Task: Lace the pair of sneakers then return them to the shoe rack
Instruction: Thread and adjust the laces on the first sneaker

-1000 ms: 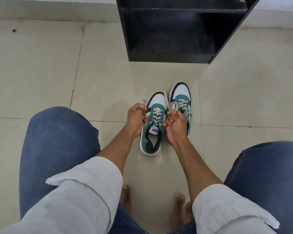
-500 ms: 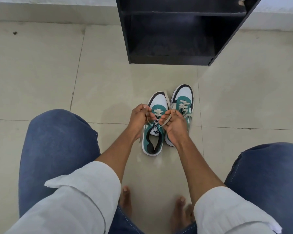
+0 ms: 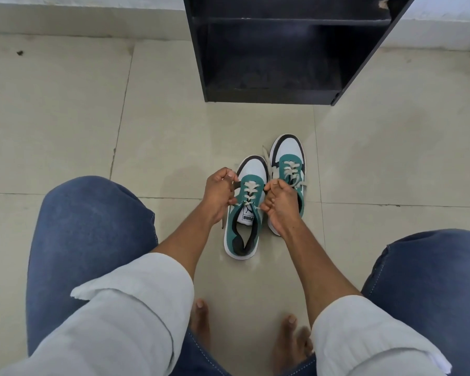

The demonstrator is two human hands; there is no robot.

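Note:
Two teal, white and black sneakers stand side by side on the tiled floor, toes pointing toward the rack. The left sneaker [image 3: 244, 226] has cream laces crossed up its front. My left hand [image 3: 219, 195] is closed on the lace end at its left side, and my right hand [image 3: 278, 202] is closed on the lace end at its right side, both pulled outward at the top eyelets. The right sneaker [image 3: 289, 161] is laced and partly hidden behind my right hand. The black shoe rack [image 3: 272, 95] stands just beyond them, its lowest shelf bare.
My bent knees in blue jeans frame the view left and right, and my bare feet rest on the floor near the bottom edge. Beige tiles [image 3: 65, 118] surround the shoes. A white wall base runs behind the rack.
My hands drew together over the left sneaker's tongue, then spread apart again, pulling the lace ends outward. The sneakers stayed in place.

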